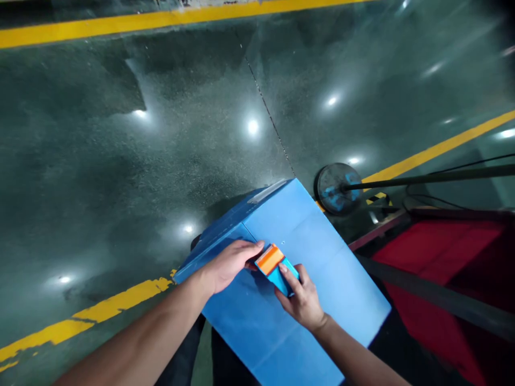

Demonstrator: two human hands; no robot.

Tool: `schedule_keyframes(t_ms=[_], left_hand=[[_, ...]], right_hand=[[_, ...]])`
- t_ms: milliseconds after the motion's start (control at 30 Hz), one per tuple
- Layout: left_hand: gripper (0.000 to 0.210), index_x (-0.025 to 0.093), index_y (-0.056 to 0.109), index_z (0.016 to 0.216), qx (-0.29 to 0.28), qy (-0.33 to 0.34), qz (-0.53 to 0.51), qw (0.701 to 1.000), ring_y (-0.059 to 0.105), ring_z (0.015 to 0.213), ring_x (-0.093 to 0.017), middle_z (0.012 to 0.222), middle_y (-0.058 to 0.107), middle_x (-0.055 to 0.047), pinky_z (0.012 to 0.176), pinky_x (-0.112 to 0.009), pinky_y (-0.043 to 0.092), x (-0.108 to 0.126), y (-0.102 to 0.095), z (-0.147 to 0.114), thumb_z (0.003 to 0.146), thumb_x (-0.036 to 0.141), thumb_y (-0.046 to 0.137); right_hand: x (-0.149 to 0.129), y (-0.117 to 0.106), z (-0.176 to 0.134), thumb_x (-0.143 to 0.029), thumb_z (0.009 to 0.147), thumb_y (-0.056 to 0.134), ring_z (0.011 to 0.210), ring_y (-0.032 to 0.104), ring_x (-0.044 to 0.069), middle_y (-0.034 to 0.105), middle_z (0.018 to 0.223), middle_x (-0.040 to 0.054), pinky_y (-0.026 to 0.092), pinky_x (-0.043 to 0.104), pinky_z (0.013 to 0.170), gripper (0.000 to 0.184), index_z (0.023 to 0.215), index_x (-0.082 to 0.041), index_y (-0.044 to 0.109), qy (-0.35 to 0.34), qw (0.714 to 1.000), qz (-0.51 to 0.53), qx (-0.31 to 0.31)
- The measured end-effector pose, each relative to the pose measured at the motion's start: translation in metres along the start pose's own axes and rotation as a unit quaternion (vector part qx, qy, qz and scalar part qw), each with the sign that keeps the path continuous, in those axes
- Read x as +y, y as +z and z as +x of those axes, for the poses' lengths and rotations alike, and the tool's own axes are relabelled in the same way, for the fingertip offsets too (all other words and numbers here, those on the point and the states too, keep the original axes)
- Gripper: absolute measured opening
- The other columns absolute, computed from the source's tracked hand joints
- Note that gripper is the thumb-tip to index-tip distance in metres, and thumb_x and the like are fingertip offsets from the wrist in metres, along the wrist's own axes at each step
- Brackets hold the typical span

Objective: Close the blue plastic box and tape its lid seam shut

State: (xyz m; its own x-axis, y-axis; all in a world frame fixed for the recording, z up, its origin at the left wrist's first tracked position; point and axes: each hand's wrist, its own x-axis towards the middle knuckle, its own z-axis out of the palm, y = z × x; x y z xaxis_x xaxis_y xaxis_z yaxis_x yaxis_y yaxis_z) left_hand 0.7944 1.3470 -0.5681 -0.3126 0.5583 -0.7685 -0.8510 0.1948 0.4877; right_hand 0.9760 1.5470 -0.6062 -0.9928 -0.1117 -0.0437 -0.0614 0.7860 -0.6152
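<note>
Reaching in from the lower left of the frame, the left hand (229,264) lies flat on the blue corrugated-plastic box (322,257), fingers pressed together and stretched toward the middle of the picture, their tips touching a small orange-and-blue tape dispenser (276,267). From the lower right of the frame comes the right hand (301,300), curled around the lower end of the dispenser, with the forefinger laid along its blue side and the thumb underneath; the grip closes on the tool and holds it against the box's top face, just beside the left fingertips. The box fills the lower middle of the frame, tilted so that one corner points to the upper middle, where a strip of clear tape (266,191) shines along the darker blue edge. A faint seam runs across the top face, right of the dispenser. Beyond the box, right of centre, a round dark base (337,187) smeared with blue carries a dark pole (434,178) that runs off to the right edge. Below the pole, at the right of the frame, sits a red surface (442,257) crossed by a dark bar (434,297). Farther out, the glossy green floor (120,150) mirrors ceiling lamps, with yellow lines (120,22) at the top, lower left and right
</note>
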Motion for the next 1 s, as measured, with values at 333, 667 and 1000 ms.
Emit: schedule_keyframes(t_ms=[333,667,1000], left_hand=[[0.072,0.017,0.071,0.096,-0.101,-0.075,-0.093,0.988,0.071,0.091,-0.023,0.095,0.075,-0.008,0.091,-0.046,0.055,0.005,-0.011,0.013,0.094,0.081,0.038],[0.052,0.016,0.069,0.097,-0.046,-0.021,-0.019,0.999,0.071,0.087,-0.021,0.094,0.073,-0.005,0.085,-0.043,0.058,0.000,-0.015,0.023,0.100,0.065,0.050],[0.038,0.017,0.066,0.079,0.104,0.112,0.358,0.921,0.066,0.074,-0.017,0.078,0.068,0.000,0.078,-0.037,0.057,0.041,-0.067,0.016,0.103,0.045,0.058]], right_hand=[[0.000,-0.001,0.005,-0.026,0.100,0.056,0.081,0.056,0.024,0.043,0.110,0.0089,0.060,0.037,0.064,0.079,0.168,-0.037,0.017,-0.016,1.000,-0.015,0.007],[-0.001,-0.007,0.023,-0.026,0.099,0.055,0.074,0.055,0.022,0.042,0.103,0.0063,0.060,0.035,0.062,0.079,0.168,-0.035,0.017,-0.012,1.000,-0.024,-0.016],[-0.022,-0.025,0.035,-0.032,0.102,0.055,0.069,0.055,0.019,0.042,0.100,0.0043,0.060,0.033,0.063,0.073,0.167,-0.037,0.021,0.002,0.997,-0.043,-0.071]])
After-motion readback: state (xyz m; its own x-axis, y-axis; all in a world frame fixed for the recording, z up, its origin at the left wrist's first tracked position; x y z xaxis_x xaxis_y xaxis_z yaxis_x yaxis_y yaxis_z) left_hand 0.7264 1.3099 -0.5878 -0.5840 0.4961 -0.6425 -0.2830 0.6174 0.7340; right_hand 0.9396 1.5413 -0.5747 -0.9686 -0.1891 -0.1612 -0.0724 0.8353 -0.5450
